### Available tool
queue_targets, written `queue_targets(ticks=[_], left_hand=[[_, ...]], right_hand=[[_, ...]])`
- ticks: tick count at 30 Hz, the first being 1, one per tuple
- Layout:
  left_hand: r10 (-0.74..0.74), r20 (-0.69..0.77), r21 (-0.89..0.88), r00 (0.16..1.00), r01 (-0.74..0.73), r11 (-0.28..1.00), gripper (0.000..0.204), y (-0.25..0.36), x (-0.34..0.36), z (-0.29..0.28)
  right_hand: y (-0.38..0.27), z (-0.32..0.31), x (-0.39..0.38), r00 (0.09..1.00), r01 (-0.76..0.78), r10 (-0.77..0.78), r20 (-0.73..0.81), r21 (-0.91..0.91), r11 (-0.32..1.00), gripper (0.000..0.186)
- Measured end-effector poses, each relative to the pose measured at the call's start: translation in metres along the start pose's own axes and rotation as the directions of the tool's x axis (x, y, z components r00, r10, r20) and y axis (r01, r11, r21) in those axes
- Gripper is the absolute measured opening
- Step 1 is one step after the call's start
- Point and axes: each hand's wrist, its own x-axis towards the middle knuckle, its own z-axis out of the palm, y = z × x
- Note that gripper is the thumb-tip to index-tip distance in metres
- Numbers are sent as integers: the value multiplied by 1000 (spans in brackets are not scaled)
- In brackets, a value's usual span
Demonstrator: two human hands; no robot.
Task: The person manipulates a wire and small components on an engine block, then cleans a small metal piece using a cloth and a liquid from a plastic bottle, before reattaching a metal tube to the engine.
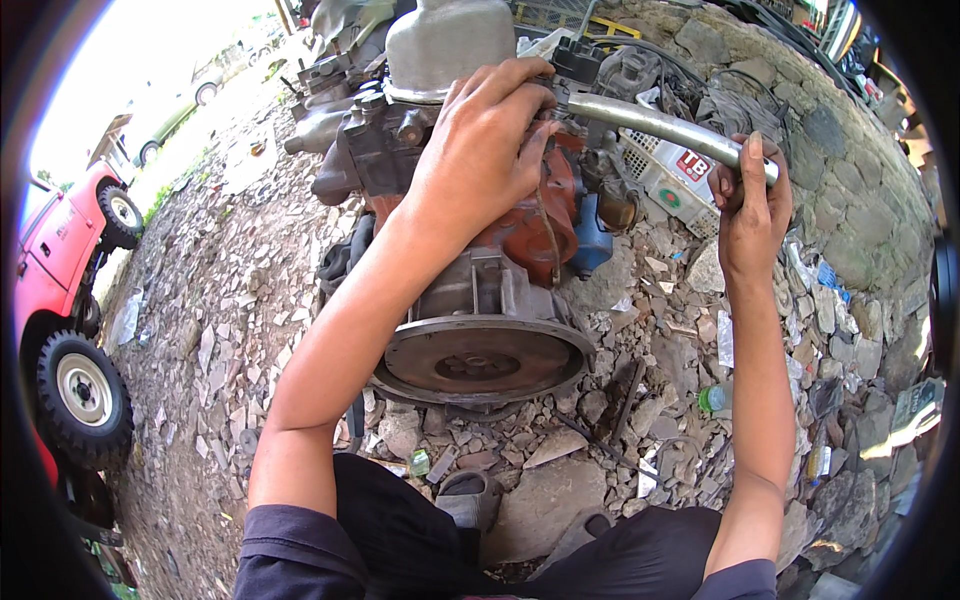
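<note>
It's an outdoor repair yard (200, 420) — engine (525, 232), rubble (660, 335), red vehicle (60, 245).

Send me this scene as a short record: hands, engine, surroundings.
Right hand: gripping the outer end of a metal pipe
Left hand: over the engine, near the pipe's inner end; grip unclear
Engine end nearest the person: round metal disc
Right of engine: white plastic crate
Far left: red vehicle
Ground: broken stones

the left sleeve (300, 552) is short, dark navy-grey, with a hem seam showing; the right sleeve (742, 580) matches. black trousers (645, 548) cover the legs, a greyish shoe (472, 503) shows, and both hands (485, 150) and forearms (345, 300) are bare.
</note>
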Motion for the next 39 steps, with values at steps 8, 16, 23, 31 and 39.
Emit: queue_targets(ticks=[8, 16, 23, 31, 39], left_hand=[[-115, 60, -71, 991, 120, 990, 22, 8, 6, -8], [-30, -12, -11, 999, 30, 999, 19, 7, 4, -3], [11, 52, -3, 999, -11, 1000, 27, 1, 2, -3], [-16, 24, -2, 1000, 16, 1000, 23, 6, 5, -5], [-71, 69, -61, 995, 75, 995, 26, 9, 6, -7]], right_hand=[[1, -1, 2, 1000, 4, -4, 7, 12, 1000, 29], [2, -2, 1, 1000, -3, 3, -3, -6, 1000, 29], [2, 0, 0, 1000, -8, 8, 8, -22, 1000, 30], [2, -1, 1, 1000, -10, 10, 11, -2, 1000, 30], [2, -1, 0, 1000, -6, 6, 1, -9, 1000, 31]])
